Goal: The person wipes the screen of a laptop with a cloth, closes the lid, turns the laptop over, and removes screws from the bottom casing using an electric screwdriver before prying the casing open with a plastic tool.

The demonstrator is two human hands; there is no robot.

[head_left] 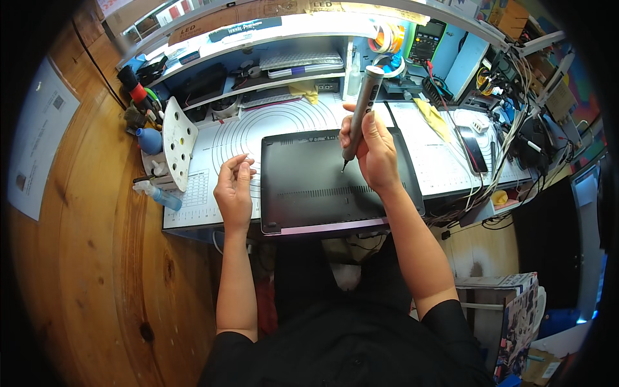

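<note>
A black laptop [303, 168] lies upside down at the bench's front edge, its vented bottom cover facing up. My right hand [376, 155] is wrapped round a grey pen-shaped electric screwdriver [363, 116], held nearly upright above the cover. The thin bit points down at the middle of the cover; I cannot tell whether it touches. To the left of the laptop hovers my left hand [234, 193], thumb and fingers curled together. Anything between those fingertips is too small to make out.
A white perforated tool holder [178, 145] and a blue spray bottle [161, 195] stand on the left. At right lie a phone [472, 149], a yellow cloth [433, 119] and tangled cables [519, 122]. A multimeter [427, 42] stands at the back, beside shelves [258, 90].
</note>
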